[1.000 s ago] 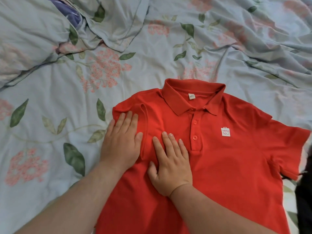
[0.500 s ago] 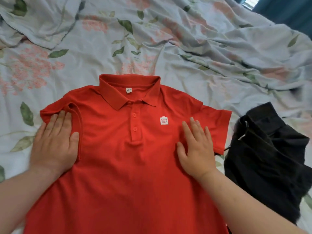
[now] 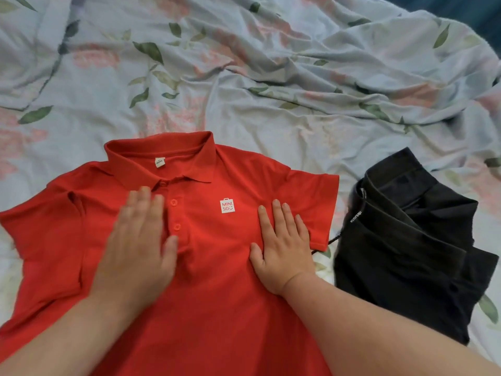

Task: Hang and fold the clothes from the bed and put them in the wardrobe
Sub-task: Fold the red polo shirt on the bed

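The red short-sleeved cotton polo shirt (image 3: pixel 217 267) is spread at lower centre on the floral bedsheet (image 3: pixel 271 90), pressed by the flat, straight-fingered left hand (image 3: pixel 138 248) and right hand (image 3: pixel 282 248); creases could be trapped under uneven smoothing

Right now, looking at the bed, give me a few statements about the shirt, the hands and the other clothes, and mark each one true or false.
1. Both hands lie flat on the red shirt. True: the left hand and the right hand rest on it with straight fingers.
2. The shirt lies face down. False: its collar, buttons and white chest logo face up.
3. Dark clothes lie on the bedsheet to the right of the shirt. True.
4. The right hand covers the logo. False: it rests to the right of the logo, near the sleeve.
5. The shirt is on a hanger. False: it lies spread on the bed, no hanger in view.
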`<state>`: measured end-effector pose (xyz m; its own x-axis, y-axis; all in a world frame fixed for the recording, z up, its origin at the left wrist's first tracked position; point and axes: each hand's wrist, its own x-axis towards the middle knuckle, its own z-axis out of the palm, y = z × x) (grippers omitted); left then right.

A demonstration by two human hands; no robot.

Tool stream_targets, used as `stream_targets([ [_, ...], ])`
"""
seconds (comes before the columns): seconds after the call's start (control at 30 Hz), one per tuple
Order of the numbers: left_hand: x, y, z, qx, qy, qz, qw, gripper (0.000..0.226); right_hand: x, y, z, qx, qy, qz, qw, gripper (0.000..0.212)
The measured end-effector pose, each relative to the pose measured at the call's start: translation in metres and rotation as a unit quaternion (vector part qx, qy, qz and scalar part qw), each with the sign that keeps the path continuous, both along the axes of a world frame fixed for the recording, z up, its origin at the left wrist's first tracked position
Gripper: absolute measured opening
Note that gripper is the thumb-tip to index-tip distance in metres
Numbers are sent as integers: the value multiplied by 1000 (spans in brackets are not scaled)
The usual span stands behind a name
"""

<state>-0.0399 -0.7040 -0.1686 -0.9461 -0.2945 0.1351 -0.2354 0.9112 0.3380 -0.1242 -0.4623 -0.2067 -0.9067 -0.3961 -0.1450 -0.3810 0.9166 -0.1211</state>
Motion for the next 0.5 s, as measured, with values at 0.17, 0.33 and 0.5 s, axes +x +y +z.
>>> stream_targets([
  [0.17,-68,108,-24,23,-64,-85,994,65,0,3,-7,-31,19,0,999,74],
  [0.33,-72,110,-44,-42,-90,-83,992,64,1,9,-6,-113,34,10,993,66],
  [0.5,-75,112,-46,-64,-105,-76,990,64,-17,33,26,-424,79,-138,891,32],
])
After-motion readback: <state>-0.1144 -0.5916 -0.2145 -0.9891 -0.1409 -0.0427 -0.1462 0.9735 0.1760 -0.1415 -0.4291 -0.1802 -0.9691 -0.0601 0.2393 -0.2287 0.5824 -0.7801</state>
